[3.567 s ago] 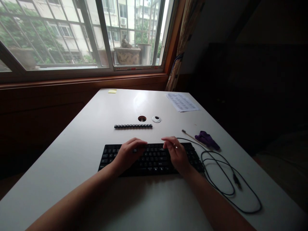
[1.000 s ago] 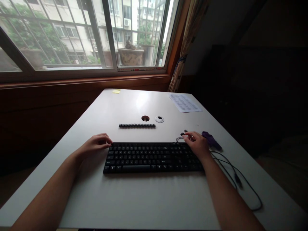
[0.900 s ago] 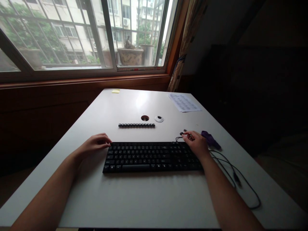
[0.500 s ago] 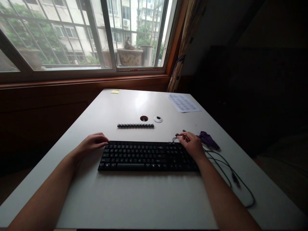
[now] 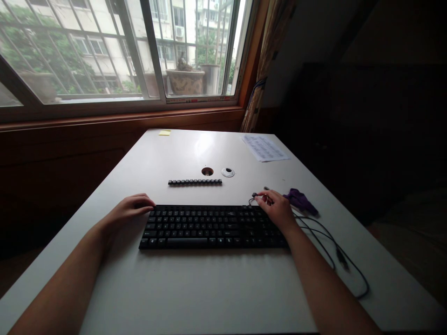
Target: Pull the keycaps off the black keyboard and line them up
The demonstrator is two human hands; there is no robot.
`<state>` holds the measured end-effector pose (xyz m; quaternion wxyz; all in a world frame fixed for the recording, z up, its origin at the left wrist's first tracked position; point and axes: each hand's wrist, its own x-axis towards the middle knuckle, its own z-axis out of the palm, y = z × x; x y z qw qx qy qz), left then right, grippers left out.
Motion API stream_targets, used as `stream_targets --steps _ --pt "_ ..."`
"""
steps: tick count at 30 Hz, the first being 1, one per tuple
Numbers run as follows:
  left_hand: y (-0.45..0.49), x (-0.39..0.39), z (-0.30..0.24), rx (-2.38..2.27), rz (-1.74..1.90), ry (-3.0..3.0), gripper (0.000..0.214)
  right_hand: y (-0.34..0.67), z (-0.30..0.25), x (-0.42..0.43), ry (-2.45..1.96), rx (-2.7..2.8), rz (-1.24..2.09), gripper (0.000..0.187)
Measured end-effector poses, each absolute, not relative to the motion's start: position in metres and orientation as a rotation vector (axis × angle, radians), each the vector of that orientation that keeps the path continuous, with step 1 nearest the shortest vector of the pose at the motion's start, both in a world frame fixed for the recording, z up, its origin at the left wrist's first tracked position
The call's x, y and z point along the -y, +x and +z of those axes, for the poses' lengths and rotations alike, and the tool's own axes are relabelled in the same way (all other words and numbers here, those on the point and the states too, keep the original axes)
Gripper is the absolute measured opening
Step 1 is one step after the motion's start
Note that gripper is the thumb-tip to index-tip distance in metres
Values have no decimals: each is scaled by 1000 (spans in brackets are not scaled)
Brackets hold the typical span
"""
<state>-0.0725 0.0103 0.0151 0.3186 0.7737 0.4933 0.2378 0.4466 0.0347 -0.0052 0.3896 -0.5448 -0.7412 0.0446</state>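
A black keyboard (image 5: 195, 227) lies flat on the white desk in front of me. My left hand (image 5: 134, 204) rests on the desk at its far left corner, fingertips together and gripping that corner. Just past the keyboard's back edge on the right, my right hand (image 5: 275, 208) pinches a small black keycap (image 5: 254, 195) between thumb and finger. Several more black keycaps (image 5: 194, 182) stand in a straight line behind the keyboard. My right forearm hides part of the number pad.
A looped black cable (image 5: 324, 232) with a plug lies at the right, near a crumpled purple cloth (image 5: 301, 201). Farther back are a round desk hole (image 5: 207, 171), its white cover (image 5: 228, 172), printed papers (image 5: 265, 148) and yellow sticky notes (image 5: 165, 132). A barred window stands behind the desk.
The whole view has shifted slightly. Both hands keep their places at the keyboard, and the keycap is still pinched in my right hand.
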Motion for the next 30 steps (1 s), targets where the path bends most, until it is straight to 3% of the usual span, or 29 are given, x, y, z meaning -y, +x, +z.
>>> stream_targets --steps 30 --pt "-67 -14 10 -1426 604 1993 37 449 -8 -37 -1392 1947 108 17"
